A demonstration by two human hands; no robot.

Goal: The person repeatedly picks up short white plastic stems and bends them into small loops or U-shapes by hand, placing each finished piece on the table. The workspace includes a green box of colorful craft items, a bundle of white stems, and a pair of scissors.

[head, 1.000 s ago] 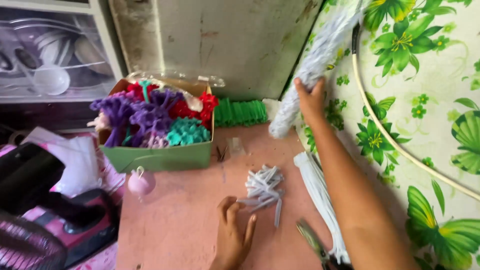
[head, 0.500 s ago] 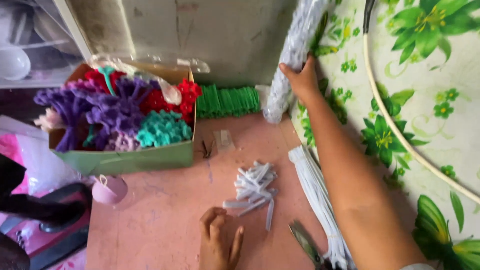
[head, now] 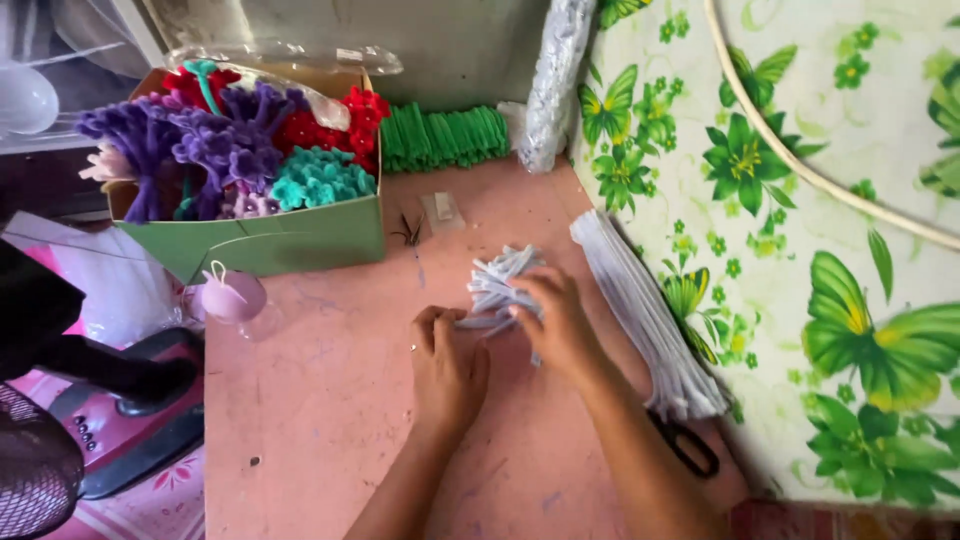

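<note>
A small heap of short white fuzzy wire pieces (head: 498, 283) lies in the middle of the pink tabletop (head: 330, 420). My left hand (head: 446, 368) rests on the table with its fingertips pinching the near end of the heap. My right hand (head: 556, 322) lies over the heap's right side, fingers curled onto the pieces. A long bundle of white fuzzy wires (head: 643, 312) stretches along the table's right edge, beside my right forearm.
A green cardboard box (head: 262, 240) of purple, red and teal fuzzy flowers stands at back left. A row of green fuzzy wires (head: 443, 138) lines the wall. A wrapped white roll (head: 555, 85) leans in the corner. Black-handled scissors (head: 686, 445), a small pink cup (head: 233, 296) and a fan (head: 35, 470) are nearby.
My right hand let go of the wrapped roll in the back corner and came down onto the heap of white pieces. My left hand moved up to the heap.
</note>
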